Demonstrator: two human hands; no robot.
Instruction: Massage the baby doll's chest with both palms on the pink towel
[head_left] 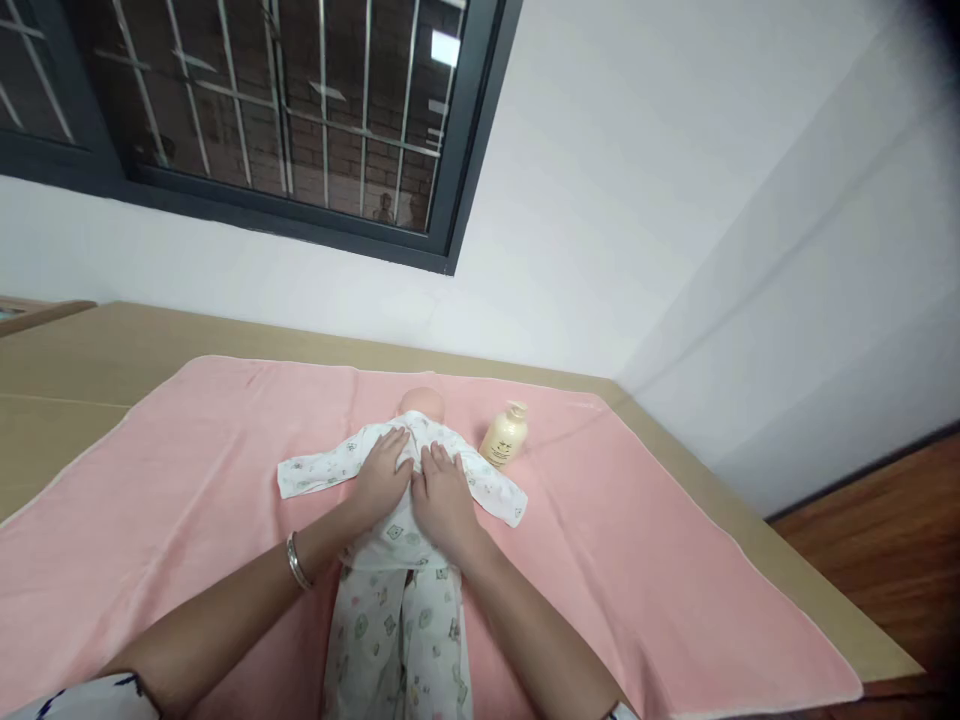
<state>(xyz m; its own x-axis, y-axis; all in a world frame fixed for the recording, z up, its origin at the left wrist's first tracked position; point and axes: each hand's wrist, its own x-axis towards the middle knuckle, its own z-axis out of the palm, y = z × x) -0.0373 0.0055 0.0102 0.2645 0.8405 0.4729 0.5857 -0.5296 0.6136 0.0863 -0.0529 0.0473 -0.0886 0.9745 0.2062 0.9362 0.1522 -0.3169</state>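
Observation:
A doll (422, 402) in a white patterned top (396, 532) and patterned trousers (431, 640) lies on a pink blanket (585, 560), its head toward the wall and its sleeves spread out. My left hand (382, 478) rests flat on the left side of the doll's chest, fingers stretched out. Beside it, my right hand (442, 495) lies flat on the right side of the chest, holding nothing. The two hands are close together, with the fingertips near the collar. A cream pump bottle (505, 436) leans on the blanket just above the right sleeve.
Under the blanket is a tan tabletop (67, 355), its edge showing along the back and right. Behind it stands a white wall (570, 220) with a dark-framed, barred window (300, 120). A wooden surface (892, 530) shows at the far right.

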